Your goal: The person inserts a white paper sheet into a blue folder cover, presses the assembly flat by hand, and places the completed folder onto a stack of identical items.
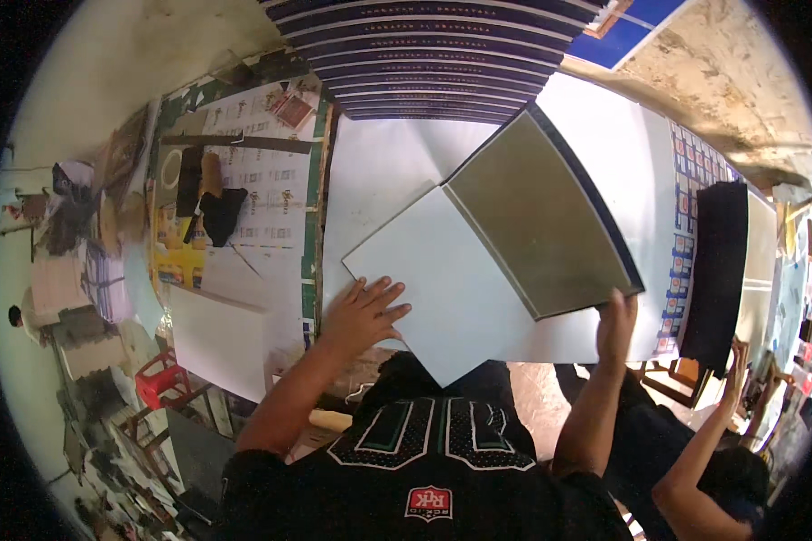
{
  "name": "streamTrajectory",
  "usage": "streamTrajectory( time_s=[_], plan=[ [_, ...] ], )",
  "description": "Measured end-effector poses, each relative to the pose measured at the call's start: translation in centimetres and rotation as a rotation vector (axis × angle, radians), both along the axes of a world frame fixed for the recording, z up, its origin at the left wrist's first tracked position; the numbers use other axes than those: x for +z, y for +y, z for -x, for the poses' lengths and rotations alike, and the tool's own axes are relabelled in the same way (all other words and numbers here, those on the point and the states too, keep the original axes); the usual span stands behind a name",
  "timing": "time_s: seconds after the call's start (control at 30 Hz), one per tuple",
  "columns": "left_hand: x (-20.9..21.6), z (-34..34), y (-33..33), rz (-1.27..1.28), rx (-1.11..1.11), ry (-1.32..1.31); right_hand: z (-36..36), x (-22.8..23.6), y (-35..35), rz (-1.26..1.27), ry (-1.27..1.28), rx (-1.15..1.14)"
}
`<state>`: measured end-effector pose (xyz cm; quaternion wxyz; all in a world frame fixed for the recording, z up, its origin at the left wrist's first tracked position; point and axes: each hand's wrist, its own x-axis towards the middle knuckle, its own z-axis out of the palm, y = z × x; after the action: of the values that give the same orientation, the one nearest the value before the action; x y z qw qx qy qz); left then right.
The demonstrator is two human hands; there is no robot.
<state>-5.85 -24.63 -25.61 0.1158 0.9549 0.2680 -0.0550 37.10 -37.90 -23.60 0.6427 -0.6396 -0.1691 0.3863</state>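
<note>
In front of me an opened book lies at an angle on the white table top. Its white page block (447,279) points one corner past the table's near edge. My left hand (365,316) rests on the left part of the pages, fingers spread flat. Folded out to the right is the cover (541,216), its inner side grey-brown with a dark border along the outer edge. My right hand (617,326) grips this cover at its near right corner; some of the fingers are hidden beneath it.
A tall stack of dark blue books (442,68) stands at the far side. To the right lies a black sheet (717,270), with a co-worker's hand (738,365) near it. On the left side table are a white stack (212,338) and black scraps (221,215). A red stool (162,379) stands below.
</note>
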Motion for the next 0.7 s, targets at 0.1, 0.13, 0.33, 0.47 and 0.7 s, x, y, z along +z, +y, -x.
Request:
streamTrajectory(
  time_s=[0.1, 0.13, 0.33, 0.47, 0.7],
  plan=[
    [-0.8, 0.9, 0.4, 0.048, -0.052, -0.032, -3.9, 5.0, 2.8, -0.119, 0.03, 0.493],
    [-0.7, 1.1, 0.3, 0.05, -0.025, -0.027, -4.9, 6.5, 5.3, -0.154, 0.038, 0.654],
    [-0.3, 0.7, 0.4, 0.099, -0.038, 0.062, -4.1, 3.5, 16.4, -0.062, 0.165, 1.225],
    [-0.3, 0.7, -0.1, 0.148, 0.045, 0.011, -4.1, 0.2, 18.5, 0.029, 0.383, 1.34],
    [0.1, -0.1, -0.1, 0.183, 0.051, 0.094, -5.8, -2.6, 17.8, 0.174, 0.716, 1.297]
  ],
)
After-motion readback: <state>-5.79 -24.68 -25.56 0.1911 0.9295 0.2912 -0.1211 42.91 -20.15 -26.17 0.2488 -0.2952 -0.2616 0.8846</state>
